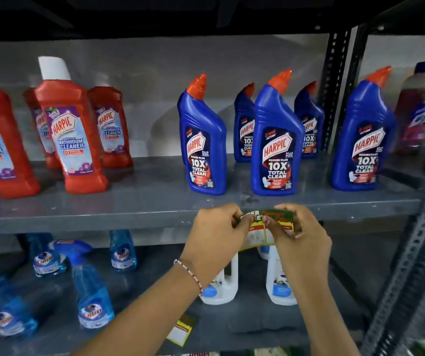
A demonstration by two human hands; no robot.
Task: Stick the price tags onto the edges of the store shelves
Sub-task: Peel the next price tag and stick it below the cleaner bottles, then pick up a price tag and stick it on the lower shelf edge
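Both hands at the front edge of the grey metal shelf (129,217). Left hand (215,233) pinches the left end of a price tag (264,228); right hand (299,238) pinches its right end, fingers closed on it. Tag has a green top band (partly legible lettering "SUPER"), yellow and white below; it sits against the shelf edge, lower part hanging free. Beaded bracelet (189,276) on the left wrist. Above, blue Harpic toilet cleaner bottles (275,142) and red Harpic bathroom cleaner bottles (72,132). Below: blue spray bottles (90,286), white jugs (223,283), and another tag (181,330) lying flat on the lower shelf.
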